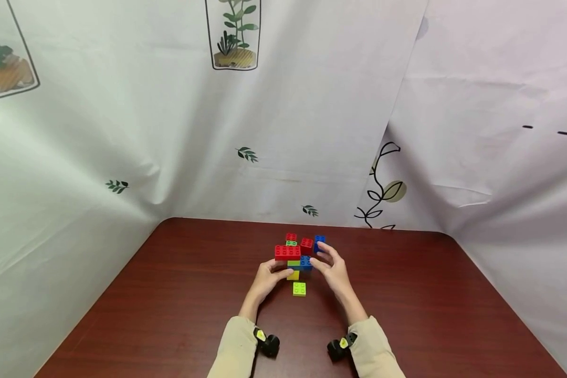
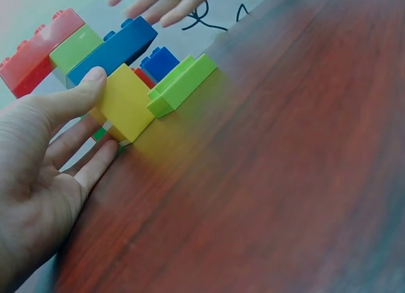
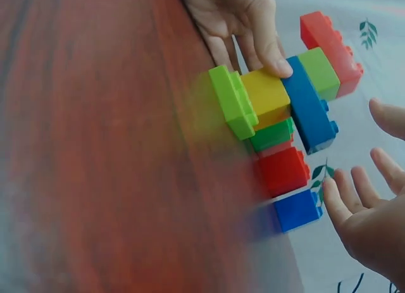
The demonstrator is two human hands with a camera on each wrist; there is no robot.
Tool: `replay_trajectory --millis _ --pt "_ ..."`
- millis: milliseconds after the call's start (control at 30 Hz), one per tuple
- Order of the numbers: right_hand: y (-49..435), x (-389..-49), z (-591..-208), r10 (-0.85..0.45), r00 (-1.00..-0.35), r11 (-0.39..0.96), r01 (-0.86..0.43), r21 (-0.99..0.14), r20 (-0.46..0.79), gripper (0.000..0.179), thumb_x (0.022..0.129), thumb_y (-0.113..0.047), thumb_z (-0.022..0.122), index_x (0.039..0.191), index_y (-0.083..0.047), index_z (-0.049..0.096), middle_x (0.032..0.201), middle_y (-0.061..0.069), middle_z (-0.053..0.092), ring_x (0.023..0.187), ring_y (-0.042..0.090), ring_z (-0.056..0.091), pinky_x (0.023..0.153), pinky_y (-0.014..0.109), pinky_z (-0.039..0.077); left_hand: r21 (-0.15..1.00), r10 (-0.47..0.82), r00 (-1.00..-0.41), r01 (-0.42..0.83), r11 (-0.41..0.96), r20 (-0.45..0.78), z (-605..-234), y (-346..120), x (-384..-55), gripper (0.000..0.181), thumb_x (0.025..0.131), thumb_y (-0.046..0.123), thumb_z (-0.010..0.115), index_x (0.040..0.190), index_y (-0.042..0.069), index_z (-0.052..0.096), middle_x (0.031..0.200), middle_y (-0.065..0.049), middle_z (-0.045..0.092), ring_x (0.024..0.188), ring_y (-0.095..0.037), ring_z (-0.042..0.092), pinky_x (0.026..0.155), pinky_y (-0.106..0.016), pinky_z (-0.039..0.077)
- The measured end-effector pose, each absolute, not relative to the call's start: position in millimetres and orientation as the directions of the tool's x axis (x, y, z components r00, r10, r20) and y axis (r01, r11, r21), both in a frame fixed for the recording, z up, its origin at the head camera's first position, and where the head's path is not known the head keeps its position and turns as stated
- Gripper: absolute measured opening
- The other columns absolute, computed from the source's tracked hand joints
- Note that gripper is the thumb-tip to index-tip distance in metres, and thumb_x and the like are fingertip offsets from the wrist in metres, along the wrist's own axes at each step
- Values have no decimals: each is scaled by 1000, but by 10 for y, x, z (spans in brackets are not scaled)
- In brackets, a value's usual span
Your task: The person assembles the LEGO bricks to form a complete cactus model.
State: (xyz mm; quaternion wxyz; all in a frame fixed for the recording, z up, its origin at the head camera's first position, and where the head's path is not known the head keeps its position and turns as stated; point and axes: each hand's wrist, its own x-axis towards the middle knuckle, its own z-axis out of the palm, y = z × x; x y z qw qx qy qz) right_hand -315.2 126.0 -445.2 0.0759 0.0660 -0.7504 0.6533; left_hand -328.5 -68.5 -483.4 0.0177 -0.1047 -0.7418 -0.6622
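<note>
A stack of building bricks stands on the table: a yellow brick (image 2: pixel 128 103) at the bottom, a long blue brick (image 3: pixel 310 106) across it, then a light green brick (image 3: pixel 320 73) and a long red brick (image 1: pixel 287 252) on top. My left hand (image 1: pixel 264 281) holds the stack low down, its thumb at the yellow and blue bricks and other fingers behind. My right hand (image 1: pixel 336 274), fingers spread and holding nothing, hovers just right of the blue brick's overhanging end. The right wrist view shows a gap between its fingertips and the bricks.
A loose lime-green brick (image 1: pixel 300 289) lies in front of the stack. Behind it are a red brick (image 1: pixel 306 245), a blue brick (image 1: pixel 319 241) and a green brick (image 1: pixel 291 243) by another red one (image 1: pixel 291 237). A patterned cloth (image 1: pixel 312 131) hangs beyond the brown table (image 1: pixel 193 294).
</note>
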Motion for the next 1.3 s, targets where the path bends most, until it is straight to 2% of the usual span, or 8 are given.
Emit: replay_trajectory --millis 167,300,433,667,800,1033,1167,1300 --pt "1303 -3137 -4524 15 -988 110 -151 -982 154 53 92 -10 66 140 2 47 142 24 50 127 37 54 97 26 51 981 120 -980 171 94 159 -4848 -671 -3301 34 88 12 72 117 -4 67 118 -23 68 106 -28 64 87 -30 54" --pt "1314 -3135 -4572 -23 -995 58 -94 -994 93 56 94 -9 63 143 4 39 141 26 50 119 26 60 93 19 51 981 119 -980 169 93 157 -4853 -680 -3307 35 87 14 72 117 -3 67 117 -22 69 103 -23 65 85 -26 54" --pt "1304 -3124 -4591 -50 -998 54 -32 -998 29 61 94 -12 61 144 4 31 138 27 50 112 16 62 97 33 53 979 121 -979 178 103 165 -4844 -690 -3298 36 88 16 72 118 -4 67 117 -22 69 102 -21 65 84 -25 54" --pt "1235 -3083 -4608 -146 -989 121 9 -993 -27 61 94 -18 61 141 6 30 134 31 50 117 33 59 104 51 46 975 78 -980 191 113 183 -4844 -688 -3319 32 88 11 71 116 -4 67 116 -23 69 107 -31 65 92 -38 55" --pt "1249 -3087 -4625 -209 -976 150 35 -988 -66 56 95 -19 60 139 4 35 133 28 53 118 31 58 109 53 38 972 69 -979 198 124 191 -4775 -671 -3277 30 89 7 68 116 -7 66 115 -25 68 106 -34 64 92 -40 54" --pt "1330 -3137 -4665 -316 -948 162 -16 -987 -36 38 93 -16 63 121 6 47 128 27 57 113 21 59 100 34 47 977 90 -981 183 112 173 -4530 -689 -3122 32 90 4 66 116 -13 63 113 -27 68 104 -32 64 83 -21 52" --pt "1359 -3154 -4683 -403 -915 211 -73 -975 -19 37 91 -14 67 117 9 53 127 27 57 110 19 60 88 21 51 977 88 -981 181 112 171 -4496 -685 -3104 32 90 4 66 117 -13 63 114 -27 68 105 -33 64 89 -31 54" --pt "1376 -3144 -4697 -464 -885 268 -115 -957 -24 41 88 -13 69 120 9 57 123 26 58 93 13 59 79 19 50 978 89 -982 177 108 168 -4518 -678 -3104 33 90 5 65 118 -12 63 116 -28 67 108 -35 63 94 -43 53"
